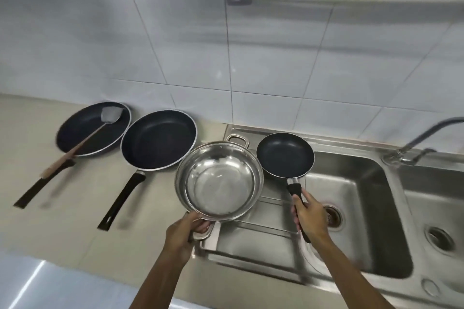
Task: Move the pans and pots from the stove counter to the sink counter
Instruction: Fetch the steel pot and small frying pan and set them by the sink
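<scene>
Left hand grips the steel pot; right hand grips the small pan.

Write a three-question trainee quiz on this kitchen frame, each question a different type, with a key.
1. True or false: the spatula lies in the far-left pan.
2. Multiple choice: what does the left hand hold? A) the steel pot by its near handle B) the big pan C) the tap
3. Fill in: the right hand grips the handle of the ____ pan.

Key
1. True; its blade rests in the pan and its handle sticks out over the rim.
2. A.
3. Small; it is beside the pot, at the edge of the sink.
</scene>
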`<state>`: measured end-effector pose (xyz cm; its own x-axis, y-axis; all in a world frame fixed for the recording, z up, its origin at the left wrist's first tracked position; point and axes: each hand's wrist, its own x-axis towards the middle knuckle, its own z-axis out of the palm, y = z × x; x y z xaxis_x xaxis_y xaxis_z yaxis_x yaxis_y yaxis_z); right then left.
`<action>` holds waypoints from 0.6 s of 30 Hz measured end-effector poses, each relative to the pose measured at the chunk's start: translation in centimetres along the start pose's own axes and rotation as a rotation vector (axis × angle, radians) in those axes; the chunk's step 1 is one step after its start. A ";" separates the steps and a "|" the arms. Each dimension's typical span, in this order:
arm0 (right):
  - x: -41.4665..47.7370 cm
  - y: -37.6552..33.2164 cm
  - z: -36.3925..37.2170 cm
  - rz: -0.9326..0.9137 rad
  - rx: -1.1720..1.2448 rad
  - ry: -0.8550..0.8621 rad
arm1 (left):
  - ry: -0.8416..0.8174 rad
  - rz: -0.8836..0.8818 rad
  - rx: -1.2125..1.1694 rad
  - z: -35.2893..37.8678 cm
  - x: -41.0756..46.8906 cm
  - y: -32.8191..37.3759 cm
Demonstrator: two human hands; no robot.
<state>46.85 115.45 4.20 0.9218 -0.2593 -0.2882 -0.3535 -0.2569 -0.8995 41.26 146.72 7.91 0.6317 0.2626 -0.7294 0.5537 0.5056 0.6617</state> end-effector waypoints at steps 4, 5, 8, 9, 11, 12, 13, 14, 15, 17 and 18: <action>-0.2 0.1 2.7 0.068 0.065 0.076 | -0.032 -0.037 0.046 -1.2 2.0 1.4; -0.1 0.1 3.1 0.079 0.074 0.092 | -0.041 -0.040 0.052 -1.4 2.6 1.7; 0.3 0.0 4.4 0.105 0.090 0.114 | -0.064 -0.056 0.057 -1.7 4.0 2.7; 0.4 -0.1 4.7 0.112 0.089 0.116 | -0.067 -0.063 0.063 -1.7 4.5 3.0; 0.7 -0.2 5.3 0.128 0.093 0.121 | -0.074 -0.076 0.070 -1.7 5.3 3.5; 0.8 -0.2 5.6 0.134 0.096 0.119 | -0.078 -0.083 0.072 -1.7 5.7 3.6; 0.9 -0.3 5.8 0.138 0.100 0.114 | -0.080 -0.088 0.073 -1.7 5.9 3.8; 1.0 -0.4 6.0 0.144 0.105 0.108 | -0.085 -0.093 0.075 -1.7 6.2 3.9; 1.1 -0.4 6.1 0.151 0.108 0.102 | -0.090 -0.097 0.078 -1.6 6.4 4.0; 1.2 -0.2 6.3 0.174 0.108 0.095 | -0.093 -0.102 0.075 -1.4 6.6 4.1; 1.2 -0.2 6.4 0.184 0.107 0.094 | -0.092 -0.102 0.070 -1.4 6.6 4.2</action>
<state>49.02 121.11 1.90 0.8224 -0.3799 -0.4234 -0.4911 -0.0985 -0.8655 47.05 151.70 5.60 0.6158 0.1347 -0.7763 0.6518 0.4665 0.5979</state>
